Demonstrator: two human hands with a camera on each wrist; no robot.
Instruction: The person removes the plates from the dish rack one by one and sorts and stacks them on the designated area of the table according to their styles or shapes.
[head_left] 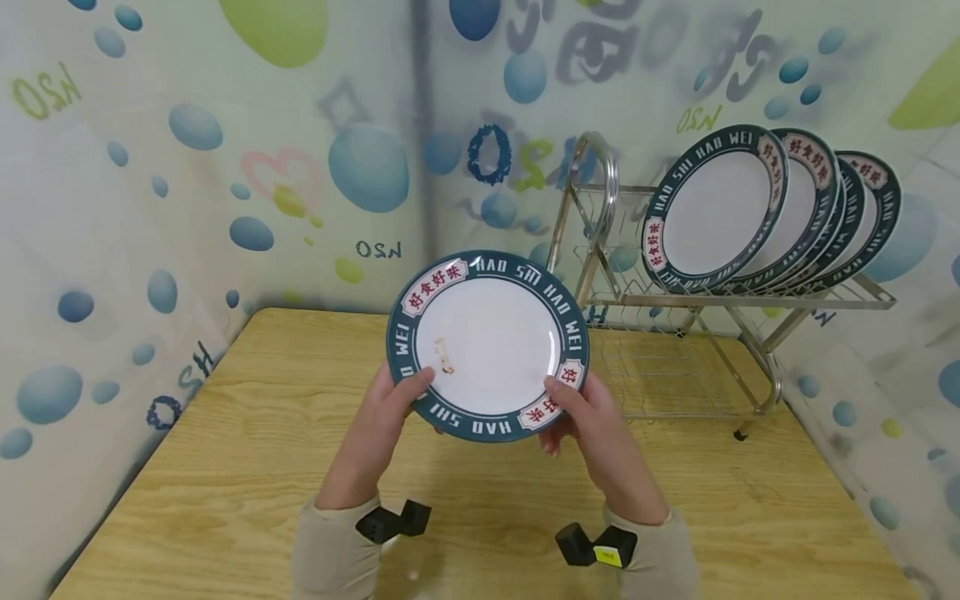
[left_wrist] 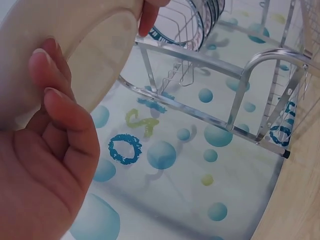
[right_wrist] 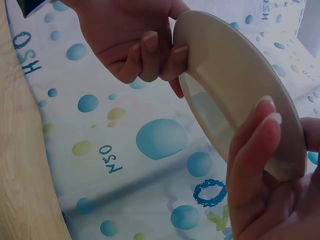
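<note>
Both hands hold a round white plate (head_left: 487, 342) with a dark green lettered rim, raised above the table and tilted toward the head camera. The left hand (head_left: 386, 404) grips its lower left edge, thumb on the front rim and fingers curled behind. At the lower right edge the right hand (head_left: 592, 417) grips it likewise, thumb over the red lettering. A small brownish smear (head_left: 444, 357) marks the white face on the left. The wrist views show the plate's pale underside (left_wrist: 102, 55) with fingertips (right_wrist: 267, 130) against it.
A two-tier metal dish rack (head_left: 600, 225) stands at the back right of the wooden table (head_left: 247, 467). Several matching plates (head_left: 720, 212) lean in a row on its upper tier. Behind the table rises a wall (head_left: 300, 108) covered in bubble prints.
</note>
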